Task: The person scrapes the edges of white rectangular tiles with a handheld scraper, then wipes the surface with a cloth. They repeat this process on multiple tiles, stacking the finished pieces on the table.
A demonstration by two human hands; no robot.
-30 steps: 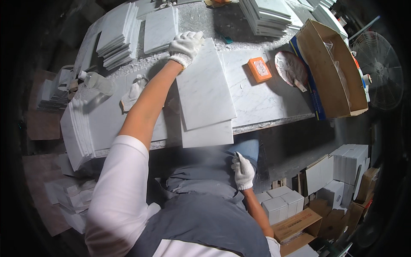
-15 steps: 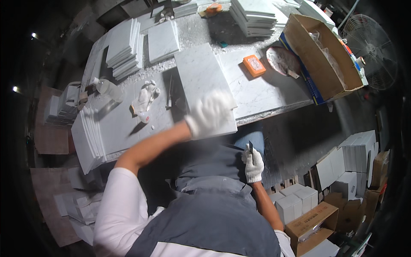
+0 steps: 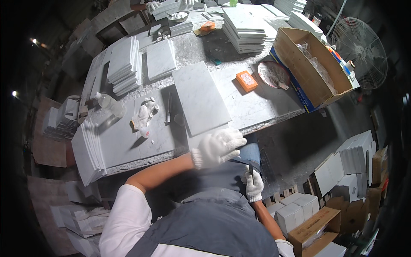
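Nothing's sharp enough to actually read tbh, but there's print around: the orange box (image 3: 246,81) on the right of the table (image 3: 274,105) has a pale label with tiny reddish marks, and the blue side of the open cardboard box (image 3: 301,97) to its right has pale lettering seen at a steep angle. Near right, below table level, a brown carton (image 3: 309,225) has dark characters and a reddish bit along its side, while on the left a small blurry red mark sits beside the loose glove (image 3: 146,112).
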